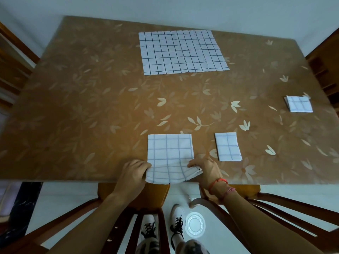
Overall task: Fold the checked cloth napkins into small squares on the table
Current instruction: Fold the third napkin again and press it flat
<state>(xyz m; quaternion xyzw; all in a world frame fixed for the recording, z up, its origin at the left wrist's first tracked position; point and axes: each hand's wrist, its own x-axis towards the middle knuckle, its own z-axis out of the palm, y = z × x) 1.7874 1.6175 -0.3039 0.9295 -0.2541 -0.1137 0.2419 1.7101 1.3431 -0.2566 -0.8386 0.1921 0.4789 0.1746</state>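
**While one napkin waits flat, a third is mid-fold**

Where the near edge of the partly folded napkin (169, 153) lifts off the table (82, 107), the left hand (132, 173) has its fingers (145, 165) curled in a narrow pinch on the left corner. The right hand (203, 167) pinches the right corner the same way. Between the two grips the near edge sags and slightly overhangs the table's front edge. The far part lies flat.

Near it on the right, not touching, lies a small folded napkin (228, 146). A second folded napkin (299, 104), its layers showing, sits well apart near the right edge. On the far side the unfolded napkin (181, 52) lies spread flat.

Judgement: two done, one in hand probably needing another fold or two, one not started. Roughly halfway.
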